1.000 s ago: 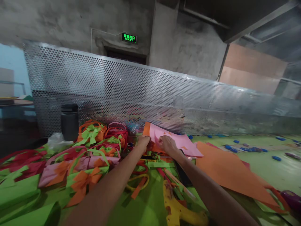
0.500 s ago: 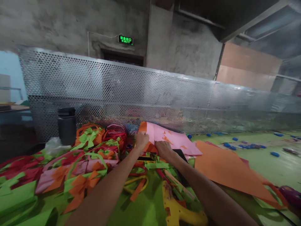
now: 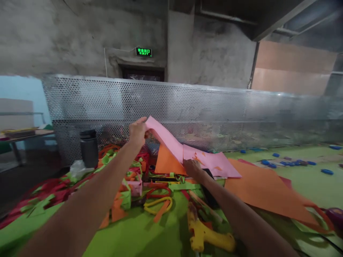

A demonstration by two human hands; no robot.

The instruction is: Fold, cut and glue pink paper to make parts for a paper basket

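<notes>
Evidently, beyond the glue gun, the pink sheet is pinched aloft by closed fingers of the left hand; the grip of the right hand cannot be told. By overpulling, paper could be torn.

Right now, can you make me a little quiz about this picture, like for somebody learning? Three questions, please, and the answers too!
1. Which hand is holding up an end of a pink sheet?
2. True or false: the yellow tool is being held.
3. What colour are the letters on the EXIT sign?
A) red
B) green
C) blue

Key
1. The left hand.
2. False: the yellow tool lies on the table.
3. B) green.
</notes>
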